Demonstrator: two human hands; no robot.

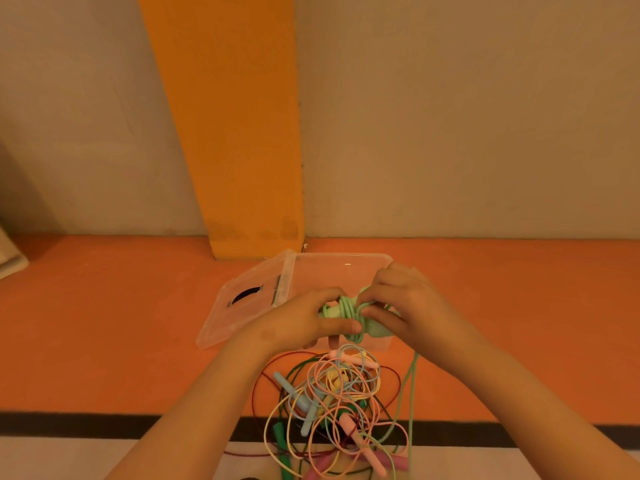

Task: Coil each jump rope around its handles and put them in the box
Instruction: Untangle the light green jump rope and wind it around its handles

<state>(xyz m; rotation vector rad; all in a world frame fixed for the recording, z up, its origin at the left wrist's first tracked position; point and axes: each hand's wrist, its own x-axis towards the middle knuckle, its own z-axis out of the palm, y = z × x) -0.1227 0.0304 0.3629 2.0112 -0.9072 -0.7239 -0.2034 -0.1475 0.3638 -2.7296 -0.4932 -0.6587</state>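
over a clear plastic box [332, 271], the left hand [301, 322] grips a half-coiled pale green jump rope [343, 306] by its handles; the right hand [408, 299] pinches the cord, seemingly light, limp, best held taut.

The left hand [304, 320] and right hand [405, 303], both curled round the green rope [346, 308], cover most of its handles; the number of turns cannot be told. They also hide the near wall of the box [346, 268]. At 6 o'clock the pile [332, 410] and both forearms run off the bottom edge. At 9 o'clock a pale object [10, 258] is cut off and cannot be identified.
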